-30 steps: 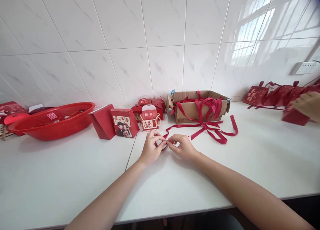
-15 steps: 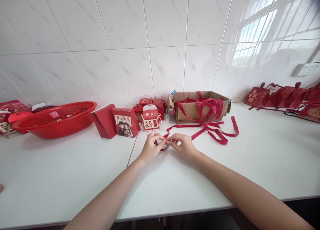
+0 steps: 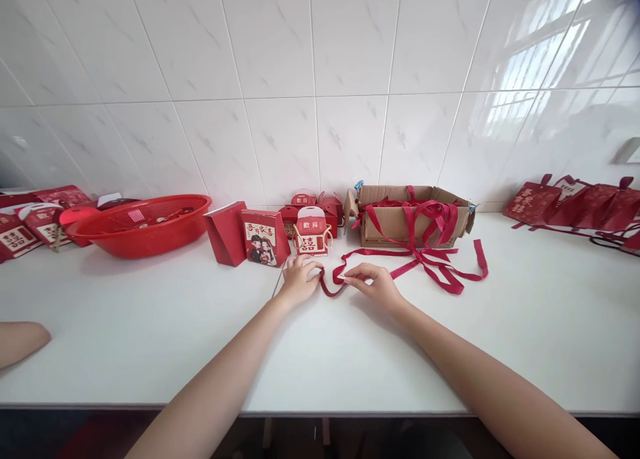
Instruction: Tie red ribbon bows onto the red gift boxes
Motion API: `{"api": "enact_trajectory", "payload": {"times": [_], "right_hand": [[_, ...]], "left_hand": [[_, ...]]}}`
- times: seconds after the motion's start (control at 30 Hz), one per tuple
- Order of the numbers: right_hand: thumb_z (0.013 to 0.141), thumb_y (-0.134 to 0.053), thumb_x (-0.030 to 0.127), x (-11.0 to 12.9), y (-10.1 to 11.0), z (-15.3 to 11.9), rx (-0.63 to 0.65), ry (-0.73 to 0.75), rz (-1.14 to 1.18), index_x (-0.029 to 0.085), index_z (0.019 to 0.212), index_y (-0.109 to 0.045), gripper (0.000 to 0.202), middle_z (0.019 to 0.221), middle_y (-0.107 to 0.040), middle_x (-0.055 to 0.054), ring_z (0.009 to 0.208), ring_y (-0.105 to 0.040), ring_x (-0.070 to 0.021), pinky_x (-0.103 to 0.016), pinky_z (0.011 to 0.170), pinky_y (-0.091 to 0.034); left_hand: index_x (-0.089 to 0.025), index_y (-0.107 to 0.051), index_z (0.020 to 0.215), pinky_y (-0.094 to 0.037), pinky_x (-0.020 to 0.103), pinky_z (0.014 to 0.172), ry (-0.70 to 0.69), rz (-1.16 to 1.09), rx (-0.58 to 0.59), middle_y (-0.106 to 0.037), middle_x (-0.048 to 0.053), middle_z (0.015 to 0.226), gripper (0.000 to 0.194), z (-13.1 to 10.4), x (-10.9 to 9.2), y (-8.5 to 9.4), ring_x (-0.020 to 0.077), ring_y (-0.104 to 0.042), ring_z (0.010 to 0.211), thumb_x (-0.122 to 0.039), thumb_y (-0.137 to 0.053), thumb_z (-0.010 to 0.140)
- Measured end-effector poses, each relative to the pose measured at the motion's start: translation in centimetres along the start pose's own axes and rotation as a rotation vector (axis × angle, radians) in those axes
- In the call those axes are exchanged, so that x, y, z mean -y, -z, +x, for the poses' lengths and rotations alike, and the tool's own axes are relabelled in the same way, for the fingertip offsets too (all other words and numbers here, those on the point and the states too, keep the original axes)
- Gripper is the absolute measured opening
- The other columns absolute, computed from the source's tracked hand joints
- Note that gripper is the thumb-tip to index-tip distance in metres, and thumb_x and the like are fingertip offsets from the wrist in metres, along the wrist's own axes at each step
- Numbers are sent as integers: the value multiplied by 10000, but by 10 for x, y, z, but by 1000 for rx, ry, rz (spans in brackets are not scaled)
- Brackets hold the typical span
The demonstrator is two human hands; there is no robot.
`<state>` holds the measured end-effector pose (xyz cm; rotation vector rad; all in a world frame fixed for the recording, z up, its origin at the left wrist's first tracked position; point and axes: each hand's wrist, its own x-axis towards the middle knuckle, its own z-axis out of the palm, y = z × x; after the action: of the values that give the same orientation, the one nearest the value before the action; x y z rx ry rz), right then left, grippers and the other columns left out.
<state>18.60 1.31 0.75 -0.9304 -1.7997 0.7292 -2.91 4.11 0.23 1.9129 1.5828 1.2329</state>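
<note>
Head view, red ribbon (image 3: 331, 294) (curved), between both hands (image 3: 299, 280)

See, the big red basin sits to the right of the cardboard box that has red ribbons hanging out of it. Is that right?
Not quite: the big red basin sits to the left of the cardboard box, as the head view shows. Red ribbons do hang out of it.

- The one camera rides on the person's head, looking forward and down across the white table (image 3: 325, 366) toward the tiled wall (image 3: 350, 39).
- It's close: forearms (image 3: 225, 372) reach in from below, left hand (image 3: 299, 281) and right hand (image 3: 375, 284) near mid-view.
</note>
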Motion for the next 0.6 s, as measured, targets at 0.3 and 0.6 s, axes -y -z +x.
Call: {"api": "enact_trajectory", "payload": {"times": [0.3, 0.6], "right_hand": [[780, -676, 326, 5, -2, -1, -17, 47, -26, 207, 779, -700, 121, 813, -674, -45, 737, -612, -166, -286, 639, -495], [794, -669, 214, -4, -4, -1, -56, 146, -208, 218, 774, -706, 42, 778, -640, -30, 684, -565, -149, -291, 642, -476]], "left_hand": [[-196, -545, 762, -479, 304, 733, -64, -234, 172, -612, 20, 782, 177, -10, -22, -5, 177, -592, 765, -362, -506, 810], [-168, -545, 808, -473, 304, 746, -36, -412, 320, -619, 37, 799, 190, -17, -28, -13, 169, -606, 768, -356, -566, 805]]}}
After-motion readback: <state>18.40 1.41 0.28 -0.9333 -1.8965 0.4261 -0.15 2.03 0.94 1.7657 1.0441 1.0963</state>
